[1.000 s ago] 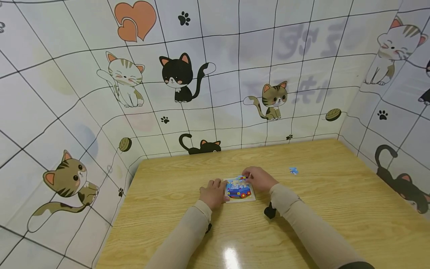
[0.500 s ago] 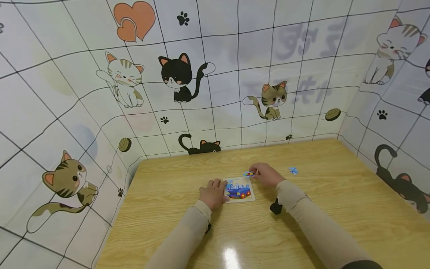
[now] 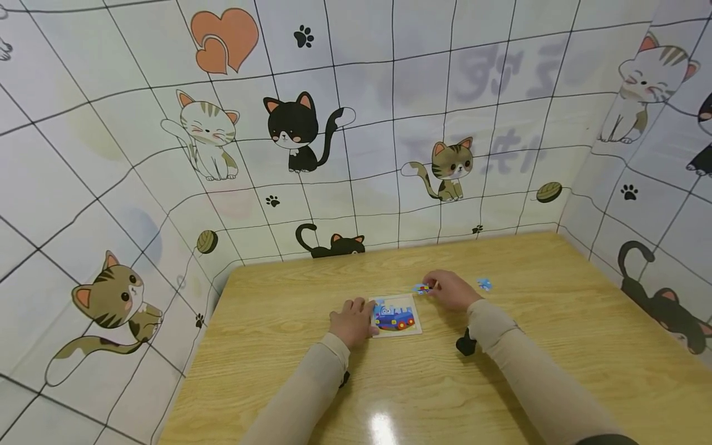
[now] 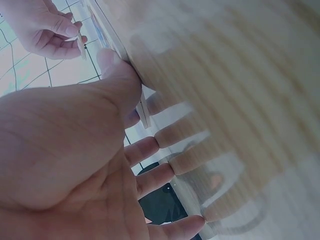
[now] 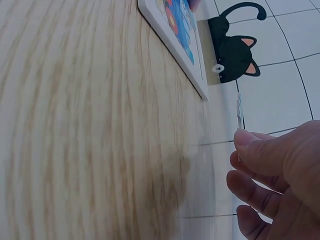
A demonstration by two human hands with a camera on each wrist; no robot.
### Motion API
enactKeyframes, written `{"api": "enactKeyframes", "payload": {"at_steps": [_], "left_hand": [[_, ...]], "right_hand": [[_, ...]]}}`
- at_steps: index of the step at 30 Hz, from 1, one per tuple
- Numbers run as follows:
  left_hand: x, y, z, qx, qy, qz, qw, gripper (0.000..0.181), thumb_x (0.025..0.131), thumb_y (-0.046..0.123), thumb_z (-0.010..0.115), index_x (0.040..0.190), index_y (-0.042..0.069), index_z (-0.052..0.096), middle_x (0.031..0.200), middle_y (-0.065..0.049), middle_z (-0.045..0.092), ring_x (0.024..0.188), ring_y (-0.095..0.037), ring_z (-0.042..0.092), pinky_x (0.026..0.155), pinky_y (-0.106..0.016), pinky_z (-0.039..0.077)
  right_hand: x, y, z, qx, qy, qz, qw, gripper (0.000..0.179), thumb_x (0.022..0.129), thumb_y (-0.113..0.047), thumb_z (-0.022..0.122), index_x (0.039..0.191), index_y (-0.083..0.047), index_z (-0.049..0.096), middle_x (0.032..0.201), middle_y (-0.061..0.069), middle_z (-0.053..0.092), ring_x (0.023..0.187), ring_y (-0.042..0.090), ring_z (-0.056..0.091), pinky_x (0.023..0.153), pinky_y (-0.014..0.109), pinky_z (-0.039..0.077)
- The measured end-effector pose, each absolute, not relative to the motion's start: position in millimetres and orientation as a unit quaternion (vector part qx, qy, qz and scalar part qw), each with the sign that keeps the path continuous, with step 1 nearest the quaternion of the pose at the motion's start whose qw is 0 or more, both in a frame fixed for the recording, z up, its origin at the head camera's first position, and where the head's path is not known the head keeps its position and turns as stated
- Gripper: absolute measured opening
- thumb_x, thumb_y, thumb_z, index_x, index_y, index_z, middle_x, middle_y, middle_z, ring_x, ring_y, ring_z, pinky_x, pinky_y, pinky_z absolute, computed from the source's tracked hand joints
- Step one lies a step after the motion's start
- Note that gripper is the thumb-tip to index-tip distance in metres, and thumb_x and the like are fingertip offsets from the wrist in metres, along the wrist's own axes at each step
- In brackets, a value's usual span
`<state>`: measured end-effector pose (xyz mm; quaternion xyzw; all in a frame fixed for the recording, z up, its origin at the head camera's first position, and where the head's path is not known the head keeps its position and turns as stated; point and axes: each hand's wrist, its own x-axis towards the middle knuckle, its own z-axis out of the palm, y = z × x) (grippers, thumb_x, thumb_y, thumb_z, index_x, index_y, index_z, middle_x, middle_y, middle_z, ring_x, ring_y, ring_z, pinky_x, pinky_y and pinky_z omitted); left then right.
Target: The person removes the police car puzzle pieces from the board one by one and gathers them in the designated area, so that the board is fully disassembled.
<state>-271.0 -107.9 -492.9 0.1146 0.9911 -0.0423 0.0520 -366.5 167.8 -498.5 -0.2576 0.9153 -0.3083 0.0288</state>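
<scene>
A small jigsaw puzzle board (image 3: pixel 411 332) with a blue cartoon truck lies on the table, its upper right part showing bare backing. My left hand (image 3: pixel 351 322) rests at the board's left edge, fingers spread. In the left wrist view the thumb (image 4: pixel 117 75) lies on the rim and the other fingertips touch the table. Just beyond the board's upper right corner, my right hand (image 3: pixel 452 290) pinches a blue puzzle piece (image 3: pixel 421 288) with red and yellow marks. That puzzle piece (image 5: pixel 239 110) appears edge-on between thumb and finger in the right wrist view.
Another light blue puzzle piece (image 3: pixel 484 284) lies on the wooden table (image 3: pixel 411 389), right of my right hand. Behind and at both sides rises a white wall covering (image 3: pixel 367 154) printed with cats and grid lines.
My right hand has drawn the pinched puzzle piece off the board's upper right area and moved right with it, uncovering backing there. The left hand stays at the board's edge.
</scene>
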Motion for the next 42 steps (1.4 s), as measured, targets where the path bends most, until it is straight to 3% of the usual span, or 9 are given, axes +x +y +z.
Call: {"api": "enactKeyframes", "payload": {"at_steps": [25, 42], "left_hand": [[-276.5, -112.5, -500.2, 0.117, 0.991, -0.046, 0.042, 0.070, 0.097, 0.059, 0.053, 0.158, 0.028, 0.038, 0.152, -0.002, 0.041, 0.135, -0.025, 0.041, 0.091, -0.058, 0.051], [-276.1, -112.5, -499.5, 0.123, 0.990, -0.042, 0.046, 0.070, 0.097, 0.059, 0.053, 0.158, 0.027, 0.037, 0.153, -0.002, 0.040, 0.135, -0.025, 0.041, 0.089, -0.058, 0.051]], "right_hand": [[-372.0, 214.8, -500.6, -0.225, 0.933, -0.280, 0.015, 0.025, 0.098, 0.001, 0.061, 0.122, 0.006, 0.063, 0.110, 0.019, 0.065, 0.101, 0.037, 0.063, 0.087, 0.053, 0.051], [-380.1, 232.0, -509.7, -0.221, 0.943, -0.249, 0.002, 0.022, 0.093, 0.002, 0.069, 0.114, 0.008, 0.066, 0.106, 0.021, 0.066, 0.102, 0.041, 0.063, 0.088, 0.055, 0.051]]}}
